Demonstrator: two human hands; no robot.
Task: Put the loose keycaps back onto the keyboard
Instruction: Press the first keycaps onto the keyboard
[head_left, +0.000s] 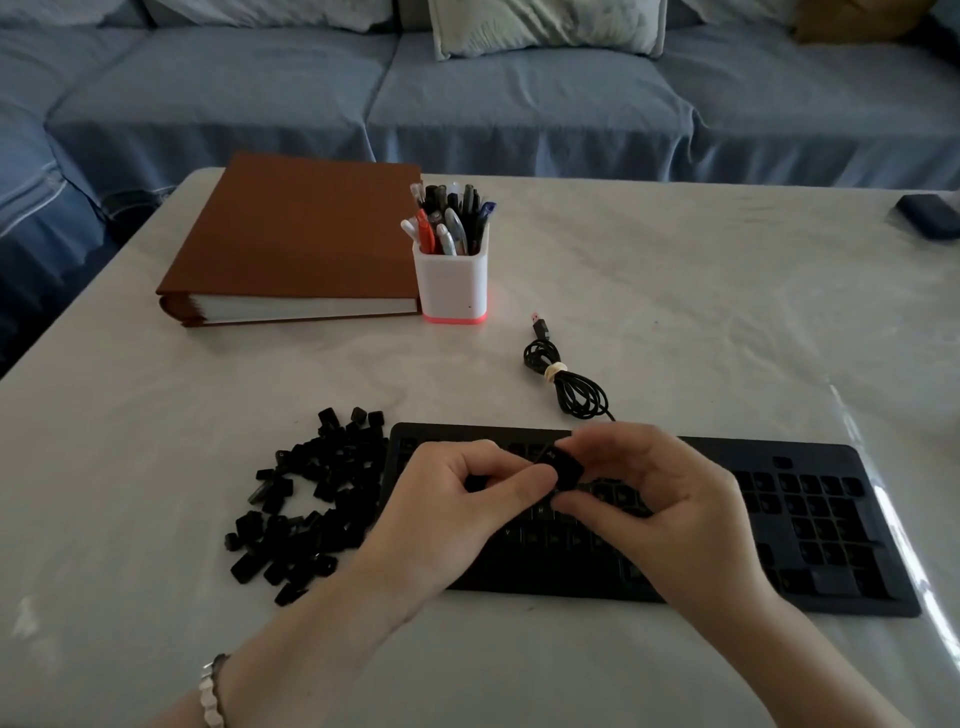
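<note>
The loose keycaps lie in a black heap near the front edge of the desk, toward its left side, just beside the left end of the keyboard. The heap is big, so I judge that most of the work is not yet done.

The left hand is above the left half of the keyboard. Its fingers are curled, and the thumb and forefinger meet the left side of one single keycap. The right hand pinches the same keycap from the other side, with the forefinger over the top and the thumb below. So the keycap is held in the air between both hands, over the middle of the keyboard, and is not seated on any switch.

The step in hand seems to be turning and reading this keycap to find its place. The next move calls for choosing the correct empty position, setting the keycap the right way round over the stem, and pressing it straight down until it sits level. The keyboard is dark, so I cannot tell which positions under the hands are empty. The block of keys at its right end looks mostly filled.
</note>
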